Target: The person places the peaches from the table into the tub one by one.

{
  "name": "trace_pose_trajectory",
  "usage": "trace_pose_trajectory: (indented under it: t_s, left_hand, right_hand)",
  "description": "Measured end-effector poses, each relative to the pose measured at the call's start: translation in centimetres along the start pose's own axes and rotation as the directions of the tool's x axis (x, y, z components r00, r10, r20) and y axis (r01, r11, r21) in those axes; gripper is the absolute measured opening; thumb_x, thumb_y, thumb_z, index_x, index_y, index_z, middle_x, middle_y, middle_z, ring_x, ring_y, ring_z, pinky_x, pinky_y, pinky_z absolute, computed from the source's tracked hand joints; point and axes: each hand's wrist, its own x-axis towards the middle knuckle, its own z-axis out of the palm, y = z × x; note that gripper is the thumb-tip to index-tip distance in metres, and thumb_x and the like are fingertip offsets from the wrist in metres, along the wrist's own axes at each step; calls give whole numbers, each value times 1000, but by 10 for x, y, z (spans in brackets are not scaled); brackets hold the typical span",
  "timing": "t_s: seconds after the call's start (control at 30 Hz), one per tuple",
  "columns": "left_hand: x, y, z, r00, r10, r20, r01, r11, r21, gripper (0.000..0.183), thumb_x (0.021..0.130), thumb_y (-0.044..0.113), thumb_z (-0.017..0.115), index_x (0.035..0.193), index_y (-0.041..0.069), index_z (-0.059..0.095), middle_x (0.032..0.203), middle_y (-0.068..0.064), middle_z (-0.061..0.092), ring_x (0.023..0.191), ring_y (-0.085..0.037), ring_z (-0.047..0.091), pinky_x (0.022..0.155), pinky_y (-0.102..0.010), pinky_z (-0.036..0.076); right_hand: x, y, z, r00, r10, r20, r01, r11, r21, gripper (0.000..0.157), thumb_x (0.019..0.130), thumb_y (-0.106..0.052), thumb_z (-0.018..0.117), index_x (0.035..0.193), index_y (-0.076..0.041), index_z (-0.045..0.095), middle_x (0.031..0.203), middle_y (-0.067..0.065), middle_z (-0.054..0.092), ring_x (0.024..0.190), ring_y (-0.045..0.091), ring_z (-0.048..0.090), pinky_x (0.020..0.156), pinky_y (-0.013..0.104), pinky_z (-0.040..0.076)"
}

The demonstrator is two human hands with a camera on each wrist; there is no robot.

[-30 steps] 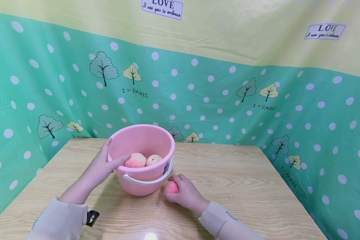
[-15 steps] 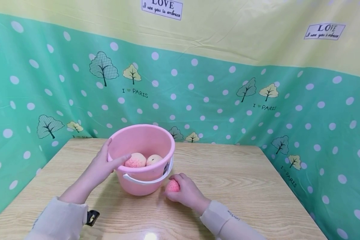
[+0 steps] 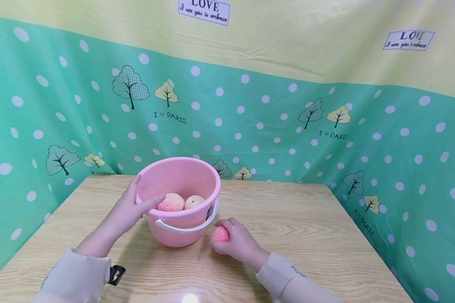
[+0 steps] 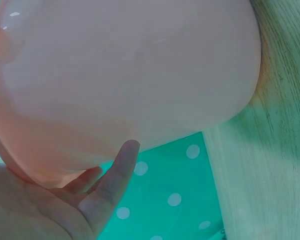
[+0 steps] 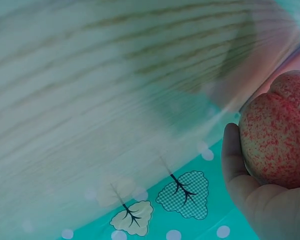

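A pink bucket [image 3: 174,233] with a white handle [image 3: 183,230] stands on the table, its mouth turned partly toward the head camera. Two peaches, one speckled pink [image 3: 171,203] and one paler [image 3: 194,201], lie inside. My left hand [image 3: 130,205] grips the bucket's left rim, thumb over the edge and fingers along the outer wall. Just right of the bucket, low over the tabletop, my right hand [image 3: 239,243] holds a third peach [image 3: 220,235]. In the right wrist view this peach [image 5: 280,132] shows red speckles and a crease, with fingers curled round it.
The light wood table [image 3: 299,227] extends to the right and behind the bucket. A green and yellow patterned curtain [image 3: 258,109] hangs around its back and sides. A dark buckle-like piece [image 3: 116,275] juts out beside the left cuff.
The right hand and its peach have shifted slightly to the right, away from the bucket. The left hand and the bucket have stayed in place.
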Motion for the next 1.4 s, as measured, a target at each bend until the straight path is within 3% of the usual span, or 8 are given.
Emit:
trace_pose_trajectory:
  t_s: [0.77, 1.4]
  left_hand:
    - [2, -1, -1, 1000, -9, 13, 10, 1000, -8, 111, 91, 59, 61, 158, 15, -17, 164, -24, 7, 142, -49, 27, 106, -65, 41]
    - [2, 1, -1, 1000, -3, 4, 3, 1000, -6, 110, 91, 57, 61, 158, 15, -16, 164, -25, 8, 141, -50, 28, 105, -65, 42]
  right_hand:
    - [-5, -4, -16, 999, -49, -17, 49, 999, 3, 57, 80, -41, 80, 126, -12, 62, 111, 1, 60, 90, 15, 58, 74, 30, 55]
    - [-7, -8, -27, 999, -49, -15, 50, 999, 18, 57, 79, -50, 79, 124, -18, 62, 113, -1, 60, 93, 15, 58, 77, 32, 57]
